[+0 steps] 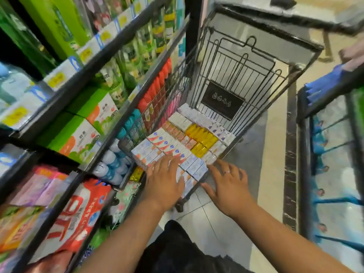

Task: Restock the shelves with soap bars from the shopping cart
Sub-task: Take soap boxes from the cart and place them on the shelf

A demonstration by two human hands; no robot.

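- Now the left hand (pixel 164 179) lies palm down, fingers straight and spread, pressing on the soap bar boxes (pixel 173 142) at the near end of the shopping cart (pixel 236 75); its grip holds nothing
- The right hand (pixel 228 186), with one ring (pixel 227 172), is splayed at the cart's near right corner, fingertips at the edge of the boxes, its grip also slack
- Boxes fill the cart floor in rows, too blurred to count
- One black sign (pixel 222 100) on the cart's far wall bears unreadable pale script; the shelves (pixel 110 46) stand to the left
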